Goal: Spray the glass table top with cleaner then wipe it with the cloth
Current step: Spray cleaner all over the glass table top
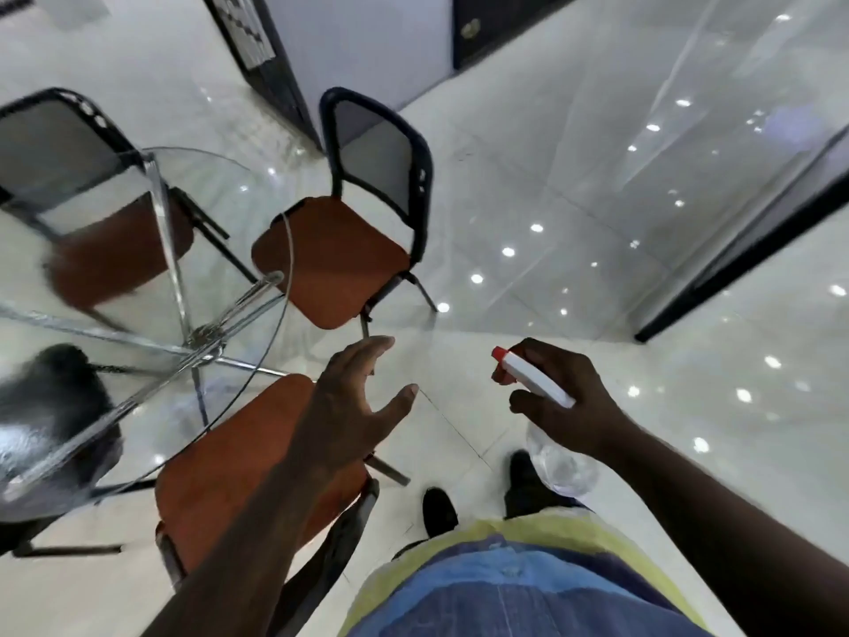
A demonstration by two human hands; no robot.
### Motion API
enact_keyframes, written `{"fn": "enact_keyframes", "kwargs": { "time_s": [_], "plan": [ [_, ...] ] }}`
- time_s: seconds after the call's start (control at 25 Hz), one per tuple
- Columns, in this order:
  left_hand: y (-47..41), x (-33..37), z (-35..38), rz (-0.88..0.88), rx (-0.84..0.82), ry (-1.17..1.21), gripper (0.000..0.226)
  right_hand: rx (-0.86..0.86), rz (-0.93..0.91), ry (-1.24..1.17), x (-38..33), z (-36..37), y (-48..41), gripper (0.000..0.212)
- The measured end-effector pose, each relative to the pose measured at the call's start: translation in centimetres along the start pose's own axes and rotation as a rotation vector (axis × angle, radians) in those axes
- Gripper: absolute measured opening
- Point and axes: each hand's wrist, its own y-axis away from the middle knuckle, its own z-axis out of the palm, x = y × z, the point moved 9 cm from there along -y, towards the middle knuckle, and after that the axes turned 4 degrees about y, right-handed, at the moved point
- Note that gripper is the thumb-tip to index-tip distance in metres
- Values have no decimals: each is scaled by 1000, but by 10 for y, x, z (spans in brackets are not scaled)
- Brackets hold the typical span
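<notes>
One spray bottle (537, 383), clear-bodied with a white head and a red nozzle, sits in my right hand (574, 406). My fingers are clamped round its head and neck, the nozzle points left, and the bottle is held in the air above the floor. The round glass surface (239, 213) lies off to my left, apart from the bottle, with its chrome legs (183, 287) showing through it. My left hand (358, 402) hangs between bottle and glass, fingers straight and spread, holding nothing; its forearm passes over the orange seat of the nearest chair (220, 462). A second chair (335, 264) with a black mesh back stands at the glass rim, and a third chair (115, 255) shows through the glass. Below me my black shoes (438, 510) stand on glossy white floor tiles (574, 213).
</notes>
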Motion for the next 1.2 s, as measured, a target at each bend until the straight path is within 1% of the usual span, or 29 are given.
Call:
{"fn": "enact_keyframes", "kwargs": {
  "time_s": [0.08,0.16,0.36,0.44,0.56,0.6,0.64,0.72,0.76,0.96,1.04,1.12,1.2],
  "plan": [
    [-20,-7,-10,-54,85,-12,66,-97,-48,-10,-1,-1,-52,29],
    [-27,-18,-27,-151,207,-38,62,-239,-95,-82,-3,11,-95,27],
    [-31,-22,-50,-380,383,-71,65,-483,-139,-201,-11,38,-184,12],
    [-18,-30,-53,-528,467,-89,65,-604,-147,-183,-20,63,-208,21],
    [6,-42,-56,-713,554,-93,63,-764,-202,-137,-29,97,-226,17],
    [12,-47,-60,-758,571,-105,62,-804,-228,-110,-31,109,-234,21],
    [16,-54,-65,-800,589,-120,62,-833,-237,-72,-31,121,-245,22],
    [17,-73,-77,-871,623,-140,61,-898,-236,1,-30,153,-267,16],
    [17,-87,-84,-907,640,-132,60,-919,-248,42,-32,171,-277,19],
    [8,-166,-110,-944,723,-5,58,-986,-443,219,-60,263,-316,18],
    [7,-199,-114,-995,713,67,60,-1013,-441,253,-70,294,-336,20],
    [3,-236,-116,-1060,672,135,67,-990,-454,276,-83,322,-364,23],
    [-2,-263,-113,-1143,616,182,75,-1013,-445,315,-88,347,-380,19]
  ]
}}
